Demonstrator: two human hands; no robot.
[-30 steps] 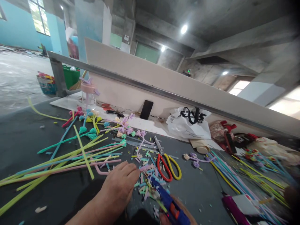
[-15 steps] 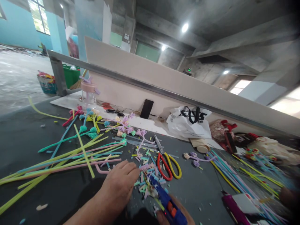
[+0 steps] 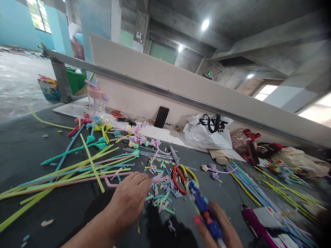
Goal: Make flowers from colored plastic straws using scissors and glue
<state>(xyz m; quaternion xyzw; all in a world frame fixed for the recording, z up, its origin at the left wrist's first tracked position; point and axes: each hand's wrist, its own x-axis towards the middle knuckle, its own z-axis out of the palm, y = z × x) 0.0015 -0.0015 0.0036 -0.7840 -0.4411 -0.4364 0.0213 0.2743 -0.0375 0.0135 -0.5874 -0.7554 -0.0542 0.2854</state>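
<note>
Glue gun (image 3: 203, 209) now farther right, within right hand (image 3: 219, 229) fingers.

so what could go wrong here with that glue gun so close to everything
1. The blue glue gun in the right hand points toward the left hand, which rests flat on the dark table; a slip could bring the nozzle onto its fingers.
2. The red-and-yellow-handled scissors lie just past the gun's tip, so a forward sweep could knock them.
3. The pile of short pastel straw offcuts between the hands could stick to the nozzle.
</note>
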